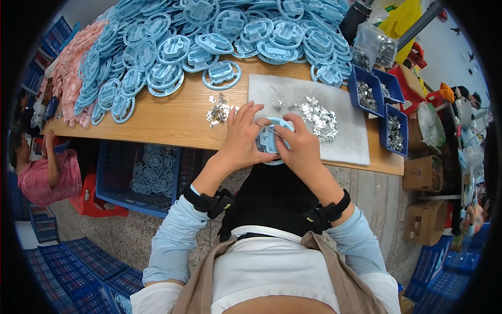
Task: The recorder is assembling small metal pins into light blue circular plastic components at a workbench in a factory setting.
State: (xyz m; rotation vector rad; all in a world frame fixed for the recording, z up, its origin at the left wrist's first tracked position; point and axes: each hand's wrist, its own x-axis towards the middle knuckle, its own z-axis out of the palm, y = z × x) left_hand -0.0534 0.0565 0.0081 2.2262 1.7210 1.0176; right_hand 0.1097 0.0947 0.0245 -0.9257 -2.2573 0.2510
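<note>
One big table [183, 123] holds a huge heap of blue rings [173, 48], too many to count; I can't tell which are done, but lots seem left. One pale mat [345, 149] and three small blue bins [396, 151] sit there too. By the near edge, the left hand [236, 137] pinches one blue ring [266, 141], maybe half done, the right hand [302, 144] pinches one thin thing [271, 128] over it, and two piles of shiny bits [320, 120] lie close.

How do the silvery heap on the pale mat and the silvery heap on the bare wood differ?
Size: the mat heap is larger; the wood heap is smaller.
Surface: the mat heap lies on the pale mat, the wood heap on the tabletop.
Place: the wood heap is nearer the left hand, the mat heap nearer the right hand.
Both are loose, small, shiny pieces.
</note>
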